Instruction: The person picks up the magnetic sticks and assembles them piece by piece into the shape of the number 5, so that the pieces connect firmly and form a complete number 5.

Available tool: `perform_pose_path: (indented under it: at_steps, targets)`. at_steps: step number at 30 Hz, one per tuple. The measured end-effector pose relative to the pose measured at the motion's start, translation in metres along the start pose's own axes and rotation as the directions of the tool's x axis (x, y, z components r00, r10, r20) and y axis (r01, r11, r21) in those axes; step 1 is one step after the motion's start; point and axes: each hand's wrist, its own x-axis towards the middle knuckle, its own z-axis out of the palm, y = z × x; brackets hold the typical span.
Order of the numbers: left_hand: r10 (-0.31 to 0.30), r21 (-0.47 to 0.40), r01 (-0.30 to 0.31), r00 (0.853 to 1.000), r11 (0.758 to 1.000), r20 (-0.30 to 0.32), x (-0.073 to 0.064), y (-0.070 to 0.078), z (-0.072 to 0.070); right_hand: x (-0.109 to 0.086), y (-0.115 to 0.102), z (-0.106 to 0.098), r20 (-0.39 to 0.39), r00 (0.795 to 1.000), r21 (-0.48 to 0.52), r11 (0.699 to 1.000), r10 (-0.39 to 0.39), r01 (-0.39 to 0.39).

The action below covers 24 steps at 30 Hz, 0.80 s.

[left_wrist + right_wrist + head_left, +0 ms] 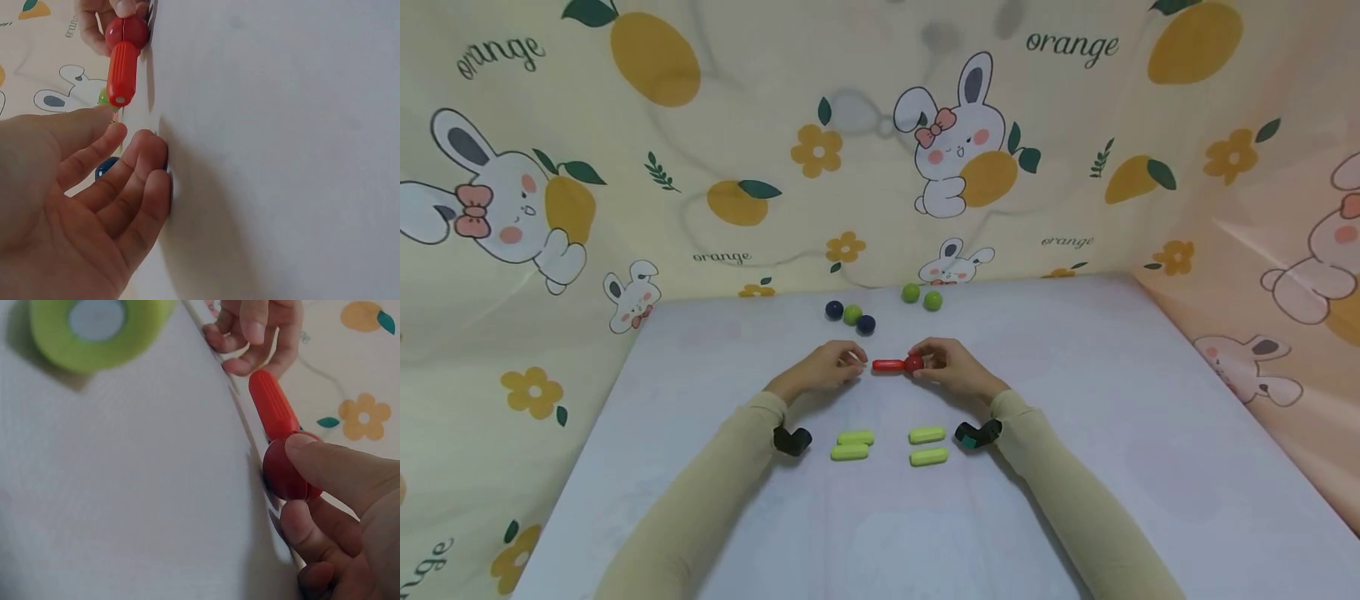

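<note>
Between thumb and fingers, my right hand [953,367] pinches a dark red ball [913,363]. A bright red ridged rod [887,366] sticks out of that ball towards the left; in the right wrist view the ball [284,472] and rod [272,403] look joined. My left hand [826,367] sits just beyond the rod's free end with relaxed fingers and holds nothing. A small gap parts its thumb from the rod [122,75] in the head view. Below the left hand's fingertips, the left wrist view shows the white tabletop [281,156].
Towards the back lie dark blue balls [834,310] and several green balls [932,301]. Nearer the front, several yellow-green rods lie in a left pair [850,452] and a right pair [928,456]. A patterned cloth [880,192] hangs behind the table.
</note>
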Motion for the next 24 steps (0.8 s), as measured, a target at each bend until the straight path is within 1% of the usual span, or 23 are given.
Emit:
perform_pose_path:
  at_steps: [7,13,19,24]
  targets:
    - [-0.026,-0.028,0.027,0.999,0.999,0.020,-0.004,-0.006,-0.003,-0.002,0.008,-0.001,0.015,1.000,0.030,0.999,-0.027,0.026]
    - [-0.043,-0.035,0.043,0.999,0.998,0.026,-0.003,-0.013,-0.008,-0.002,0.010,0.000,0.025,0.999,0.052,0.998,-0.042,0.040]
    - [-0.039,-0.038,0.039,0.999,0.999,0.000,0.002,-0.015,-0.016,-0.001,0.009,0.000,0.029,0.999,0.055,0.998,-0.034,0.032]
    - [-0.021,-0.053,0.019,0.999,0.998,-0.027,0.007,-0.010,-0.019,0.000,0.009,-0.002,0.030,0.998,0.057,0.997,-0.047,0.045]
